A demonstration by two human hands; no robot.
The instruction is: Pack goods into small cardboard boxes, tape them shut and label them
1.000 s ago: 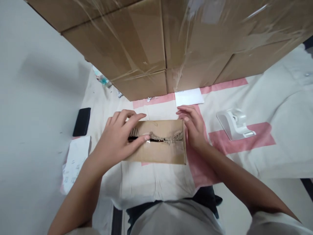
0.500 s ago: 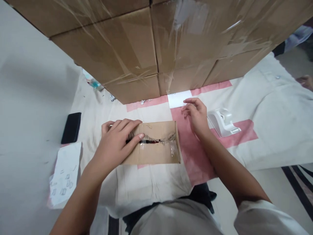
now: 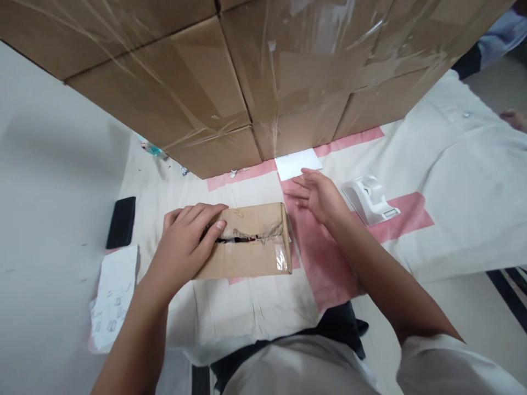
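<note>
A small brown cardboard box (image 3: 247,260) lies on the cloth in front of me, its top torn along a ragged slit with something dark and a bit of red inside. Clear tape shines near its right end. My left hand (image 3: 185,238) grips the box's left end, thumb on top by the slit and fingers over the far edge. To the right of the box, my right hand (image 3: 317,197) is held with fingers apart and nothing in it. Just beyond its fingertips lies a white paper (image 3: 298,163). A white tape dispenser (image 3: 368,200) stands right of that hand.
Large taped cardboard boxes (image 3: 288,82) form a wall at the back. On the left are a black phone-like slab (image 3: 121,222) and paper sheets with sketches (image 3: 115,296), beside a pale wall (image 3: 49,219). Another person's hand (image 3: 514,118) shows at the far right.
The small box has shifted slightly left with my left hand, its right end tilted up a little. My right hand has moved left and its fingers have spread.
</note>
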